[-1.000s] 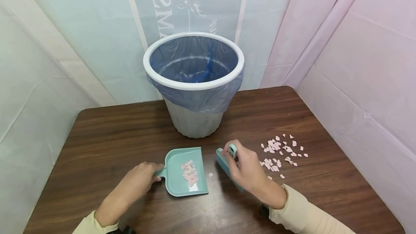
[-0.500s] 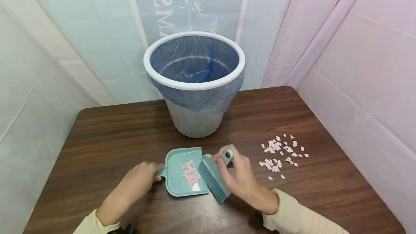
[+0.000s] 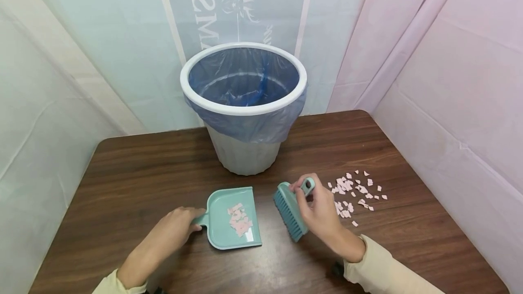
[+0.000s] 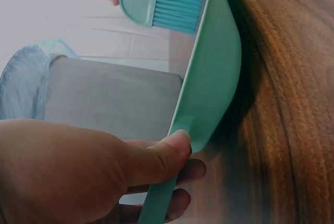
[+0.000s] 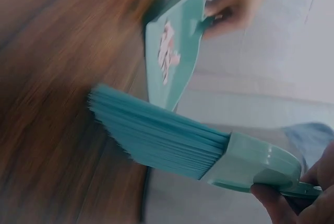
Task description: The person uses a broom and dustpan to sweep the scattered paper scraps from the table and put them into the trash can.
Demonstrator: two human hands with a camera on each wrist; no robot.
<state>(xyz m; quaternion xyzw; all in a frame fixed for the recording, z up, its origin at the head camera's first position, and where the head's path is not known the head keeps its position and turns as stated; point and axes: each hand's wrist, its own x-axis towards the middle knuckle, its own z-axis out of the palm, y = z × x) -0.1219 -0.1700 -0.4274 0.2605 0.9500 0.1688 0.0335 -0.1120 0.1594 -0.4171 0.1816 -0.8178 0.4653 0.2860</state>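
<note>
My left hand (image 3: 175, 227) grips the short handle of a mint-green dustpan (image 3: 220, 232), which lies on the table with its lip facing right. A small heap of pink paper scraps (image 3: 239, 221) sits in the pan. In the left wrist view, thumb and fingers wrap that handle. To the right of the pan, my right hand (image 3: 320, 208) holds a matching hand brush (image 3: 291, 208) by its handle. The teal bristles (image 5: 156, 132) point down and left, apart from the pan's lip. More paper scraps (image 3: 345, 185) lie scattered beyond the right hand, partly hidden by it.
Behind the dustpan stands a pale waste bin (image 3: 245, 153) lined with a blue bag (image 3: 253, 126). All of this rests on a dark wooden table (image 3: 135, 171). Pale sheets (image 3: 457, 103) hang close around its back and sides.
The brush went left to the dustpan's lip and then back right, lifting away. A lone scrap in front of the lip is gone from there. My left hand and the pan stayed put.
</note>
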